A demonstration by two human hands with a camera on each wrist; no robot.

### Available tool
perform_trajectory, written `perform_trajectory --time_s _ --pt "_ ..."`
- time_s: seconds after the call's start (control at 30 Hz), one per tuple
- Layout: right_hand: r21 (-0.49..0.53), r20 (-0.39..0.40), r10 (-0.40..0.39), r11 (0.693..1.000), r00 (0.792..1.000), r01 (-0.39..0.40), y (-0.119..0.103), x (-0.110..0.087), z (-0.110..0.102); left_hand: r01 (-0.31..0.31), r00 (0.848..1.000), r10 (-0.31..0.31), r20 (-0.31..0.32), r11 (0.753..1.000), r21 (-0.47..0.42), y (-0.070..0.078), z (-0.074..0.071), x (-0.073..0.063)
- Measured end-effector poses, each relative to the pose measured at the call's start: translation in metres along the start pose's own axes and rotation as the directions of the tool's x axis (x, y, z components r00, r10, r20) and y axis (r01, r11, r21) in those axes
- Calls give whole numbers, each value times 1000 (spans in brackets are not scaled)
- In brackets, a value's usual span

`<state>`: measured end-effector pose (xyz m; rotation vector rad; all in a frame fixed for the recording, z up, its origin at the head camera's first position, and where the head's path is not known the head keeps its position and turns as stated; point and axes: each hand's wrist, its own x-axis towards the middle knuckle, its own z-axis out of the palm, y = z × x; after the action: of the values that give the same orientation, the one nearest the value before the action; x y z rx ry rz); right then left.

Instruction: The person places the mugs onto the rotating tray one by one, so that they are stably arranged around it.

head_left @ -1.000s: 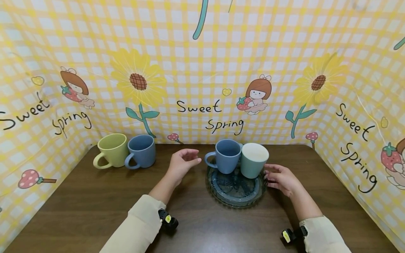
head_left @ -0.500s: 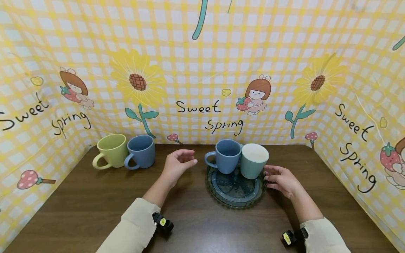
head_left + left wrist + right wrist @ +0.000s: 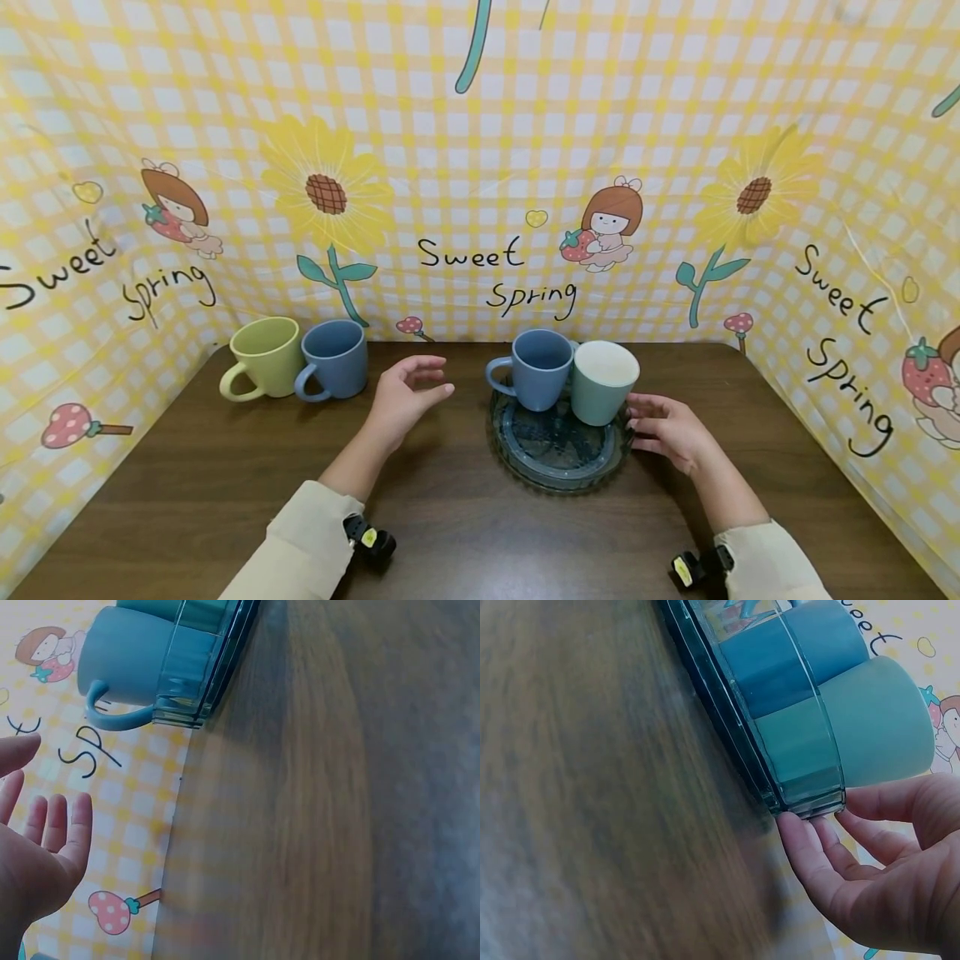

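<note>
A round see-through tray (image 3: 557, 475) with a raised wall stands on the table, holding a blue mug (image 3: 541, 375) and a pale green mug (image 3: 602, 392) side by side. The blue mug's handle points left, past the tray's rim. My right hand (image 3: 671, 433) is at the tray's right side; its fingertips touch the wall, as the right wrist view shows close up. My left hand (image 3: 401, 400) is in the air left of the tray, fingers loosely bent, thumb apart, holding nothing. It also shows in the left wrist view, apart from the tray and mugs.
At the back left, a yellow-green mug (image 3: 266, 358) and another blue mug (image 3: 335, 360) stand close together, handles toward the front left. A yellow checked cloth (image 3: 480, 183) hangs behind and beside the brown wooden table (image 3: 480, 542).
My left hand has drawn left, away from the tray, toward the back-left mugs. The right hand stays at the tray's edge, and the mugs on it have barely shifted.
</note>
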<state>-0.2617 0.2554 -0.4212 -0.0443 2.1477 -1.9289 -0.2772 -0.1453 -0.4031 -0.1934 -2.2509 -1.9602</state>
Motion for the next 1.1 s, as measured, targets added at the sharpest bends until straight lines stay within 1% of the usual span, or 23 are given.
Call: perform_trajectory --time_s 0.2,0.47,0.7,0.8,0.93,1.03,1.1 --pt "9 2 0 1000 1000 0 2 0 0 -53 999 53 12 999 -7 1 -9 -5" --pt "15 -2 0 1000 1000 0 1 -3 1 -76 997 75 20 997 4 4 -21 -10" --pt "28 -12 -9 1000 1000 9 2 -4 2 -60 998 60 19 998 9 5 -33 -15" --pt "32 -13 -12 999 1000 13 2 -5 2 -55 998 54 32 998 35 6 -38 -18" --pt "34 -14 -9 999 1000 9 2 -6 3 -33 998 29 52 998 61 7 -43 -22" --pt "34 -15 -10 999 1000 10 2 -6 2 -14 998 10 61 998 61 7 -48 -25" --pt "35 -18 -11 999 1000 12 3 -6 2 -14 998 11 61 998 55 6 -51 -28"
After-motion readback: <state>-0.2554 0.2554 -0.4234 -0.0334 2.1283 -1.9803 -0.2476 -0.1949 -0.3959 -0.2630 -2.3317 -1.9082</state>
